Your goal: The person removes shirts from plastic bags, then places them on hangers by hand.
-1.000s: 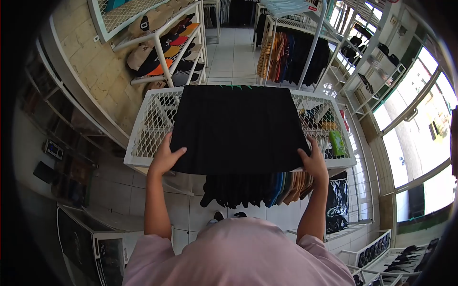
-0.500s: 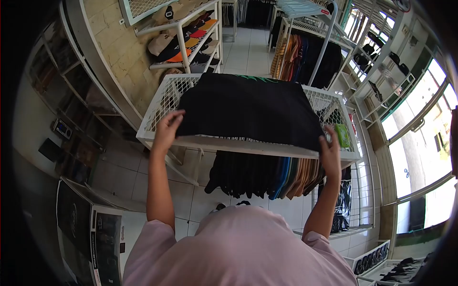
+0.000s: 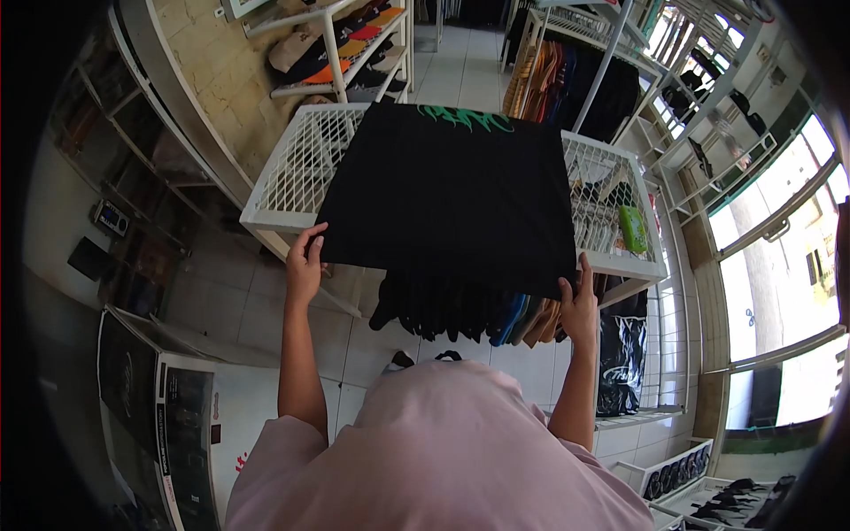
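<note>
The left hand and the right hand have their fingers half curled, and each seems to pinch a near corner of the black cloth; how firmly, I cannot tell. The cloth lies across the white mesh table. Half a second ago the front rim was showing below it; now the near edge hangs over this rim, so the cloth seems flatter. At the far edge, more of the green print is visible.

White mesh table beneath black cloth, green packet.
</note>
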Demonstrator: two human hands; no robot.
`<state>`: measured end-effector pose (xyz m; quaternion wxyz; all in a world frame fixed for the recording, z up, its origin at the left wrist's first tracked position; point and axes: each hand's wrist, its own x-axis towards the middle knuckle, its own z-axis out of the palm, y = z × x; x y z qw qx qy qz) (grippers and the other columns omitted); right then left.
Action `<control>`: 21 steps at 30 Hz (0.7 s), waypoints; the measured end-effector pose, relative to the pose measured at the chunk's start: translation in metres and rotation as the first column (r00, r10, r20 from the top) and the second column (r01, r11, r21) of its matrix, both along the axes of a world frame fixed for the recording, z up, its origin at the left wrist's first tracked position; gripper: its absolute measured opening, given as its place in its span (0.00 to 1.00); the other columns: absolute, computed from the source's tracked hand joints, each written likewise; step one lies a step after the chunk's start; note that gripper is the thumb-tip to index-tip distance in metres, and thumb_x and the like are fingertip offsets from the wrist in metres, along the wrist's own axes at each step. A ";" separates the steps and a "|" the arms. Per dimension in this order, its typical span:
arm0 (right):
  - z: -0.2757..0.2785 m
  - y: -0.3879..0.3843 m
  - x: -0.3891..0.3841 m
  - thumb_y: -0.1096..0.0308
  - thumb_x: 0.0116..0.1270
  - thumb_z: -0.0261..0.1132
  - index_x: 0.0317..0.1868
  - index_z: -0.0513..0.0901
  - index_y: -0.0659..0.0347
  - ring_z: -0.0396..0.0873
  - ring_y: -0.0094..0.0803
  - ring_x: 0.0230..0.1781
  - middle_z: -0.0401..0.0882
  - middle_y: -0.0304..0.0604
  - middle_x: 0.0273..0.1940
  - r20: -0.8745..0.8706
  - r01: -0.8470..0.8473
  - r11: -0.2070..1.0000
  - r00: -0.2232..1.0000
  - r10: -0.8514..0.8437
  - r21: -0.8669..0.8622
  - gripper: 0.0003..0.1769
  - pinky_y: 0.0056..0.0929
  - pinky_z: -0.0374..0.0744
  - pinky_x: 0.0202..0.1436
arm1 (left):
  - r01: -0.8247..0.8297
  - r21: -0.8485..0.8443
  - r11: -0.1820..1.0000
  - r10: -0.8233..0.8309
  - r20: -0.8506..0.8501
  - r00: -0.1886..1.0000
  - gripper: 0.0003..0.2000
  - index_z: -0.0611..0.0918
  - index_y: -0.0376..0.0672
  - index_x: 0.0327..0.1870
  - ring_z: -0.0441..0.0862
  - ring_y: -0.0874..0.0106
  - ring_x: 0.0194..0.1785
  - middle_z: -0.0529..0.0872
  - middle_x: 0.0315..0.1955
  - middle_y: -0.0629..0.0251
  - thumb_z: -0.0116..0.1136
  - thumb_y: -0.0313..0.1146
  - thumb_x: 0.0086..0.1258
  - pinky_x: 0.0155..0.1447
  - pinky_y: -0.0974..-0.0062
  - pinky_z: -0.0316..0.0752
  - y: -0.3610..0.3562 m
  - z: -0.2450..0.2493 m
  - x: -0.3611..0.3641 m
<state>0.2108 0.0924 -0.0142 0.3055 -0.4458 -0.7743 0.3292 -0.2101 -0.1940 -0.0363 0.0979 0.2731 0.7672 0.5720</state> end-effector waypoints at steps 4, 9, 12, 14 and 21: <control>-0.014 -0.002 0.004 0.64 0.82 0.62 0.87 0.57 0.50 0.82 0.71 0.62 0.81 0.74 0.64 0.049 0.014 0.993 0.999 -0.020 0.117 0.38 0.57 0.83 0.61 | -0.056 -0.025 0.998 0.056 -0.004 0.998 0.14 0.84 0.48 0.68 0.77 0.82 0.36 0.88 0.51 0.69 0.53 0.34 0.88 0.41 0.78 0.80 -0.006 -0.006 0.019; 0.004 -0.027 -0.001 0.69 0.76 0.68 0.85 0.59 0.60 0.86 0.64 0.56 0.82 0.64 0.65 0.173 0.051 0.913 0.976 -0.131 0.406 0.42 0.51 0.86 0.56 | -0.261 -0.101 0.960 0.200 -0.407 0.891 0.18 0.81 0.46 0.70 0.87 0.70 0.49 0.88 0.57 0.59 0.57 0.25 0.82 0.52 0.70 0.83 -0.009 -0.052 0.036; 0.016 -0.039 -0.019 0.71 0.72 0.71 0.80 0.68 0.63 0.88 0.57 0.49 0.84 0.59 0.57 0.027 0.051 0.835 0.997 -0.078 0.547 0.38 0.48 0.87 0.49 | -0.248 -0.063 0.967 0.232 -0.202 0.952 0.20 0.81 0.43 0.70 0.88 0.64 0.56 0.88 0.58 0.56 0.60 0.23 0.78 0.56 0.67 0.83 -0.008 -0.055 0.066; 0.013 -0.048 -0.028 0.72 0.71 0.72 0.76 0.75 0.62 0.88 0.52 0.45 0.85 0.56 0.52 -0.050 -0.060 0.861 0.994 0.099 0.504 0.33 0.45 0.87 0.44 | -0.199 -0.106 0.974 0.188 -0.104 0.977 0.21 0.81 0.43 0.70 0.89 0.69 0.51 0.89 0.55 0.57 0.62 0.24 0.77 0.53 0.70 0.83 -0.013 -0.065 0.087; -0.037 -0.081 -0.080 0.72 0.68 0.73 0.55 0.90 0.56 0.88 0.42 0.30 0.88 0.42 0.40 0.046 -0.724 0.683 0.688 0.724 0.098 0.15 0.39 0.86 0.34 | -0.086 -0.183 0.979 0.132 0.254 0.958 0.23 0.79 0.44 0.72 0.88 0.75 0.41 0.91 0.49 0.59 0.66 0.27 0.77 0.48 0.74 0.82 -0.050 -0.118 0.171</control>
